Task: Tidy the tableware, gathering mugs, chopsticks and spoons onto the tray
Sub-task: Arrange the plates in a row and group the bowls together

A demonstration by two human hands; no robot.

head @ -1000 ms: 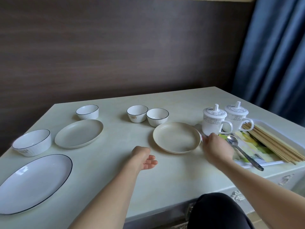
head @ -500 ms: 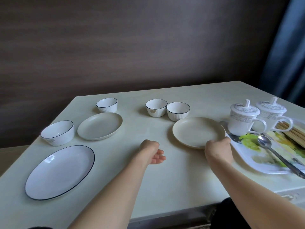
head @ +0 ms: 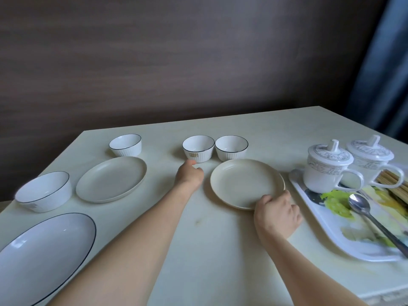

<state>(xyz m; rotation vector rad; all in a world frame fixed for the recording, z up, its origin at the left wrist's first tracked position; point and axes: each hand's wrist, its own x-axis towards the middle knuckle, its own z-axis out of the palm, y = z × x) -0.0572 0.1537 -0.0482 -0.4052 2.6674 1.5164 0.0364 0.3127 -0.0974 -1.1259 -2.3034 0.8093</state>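
Right hand (head: 277, 214) curled on the near rim of the round plate (head: 246, 183), fingers gripping its edge; left hand (head: 189, 174) loosely closed and holding nothing, knuckles just short of the cup (head: 198, 148) with a gold mark. By judgement, the mugs, chopsticks and spoon are already gathered, and the step in hand is clearing the plate: lift its edge cleanly rather than dragging it, and keep it off the tray (head: 331, 230) beside it. Table (head: 220, 250): pale, smooth, matte. Oval platter (head: 42, 255): glossy white, thin dark rim line, near left corner. Tray: white plastic, raised rim, printed green and yellow motif, at the right edge. Oval plate (head: 111, 178) and round plate: cream, matte, shallow. Bowl (head: 44, 191): white, dark rim, ribbed wall. 2 lidded mugs (head: 326, 171) stand upright on the tray's far end, patterned in grey, handles turned to the right. 3 small ribbed cups line the far side. Chopsticks (head: 395, 186): pale wood, bundled on the tray behind the mugs. Spoon (head: 362, 207): polished metal, lying on the tray.
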